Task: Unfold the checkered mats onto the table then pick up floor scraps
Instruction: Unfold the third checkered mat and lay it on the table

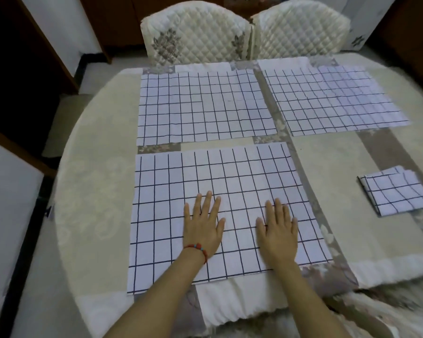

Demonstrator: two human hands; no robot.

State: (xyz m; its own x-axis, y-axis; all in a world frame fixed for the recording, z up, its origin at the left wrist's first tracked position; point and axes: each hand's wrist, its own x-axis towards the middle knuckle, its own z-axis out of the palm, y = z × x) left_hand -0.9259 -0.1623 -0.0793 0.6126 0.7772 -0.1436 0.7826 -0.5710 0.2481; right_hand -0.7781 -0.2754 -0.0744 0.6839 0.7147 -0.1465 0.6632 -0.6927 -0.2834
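Below, the left hand (203, 228) and right hand (279, 232) lie palm-down with straight, spread fingers, gripping nothing, on the near checkered mat (156, 203), a flat white cloth with a dark grid. Two more unfolded mats (205, 106) (335, 98) lie beyond; a folded mat (398, 191) sits right on the quilted cream table cover (95, 179). No writing is legible.

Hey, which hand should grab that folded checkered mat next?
Right. The folded white checkered cloth mat lies on the table's right side, nearer the right hand than the left hand. Both press flat on the near unfolded mat; the left would likely have to cross over.
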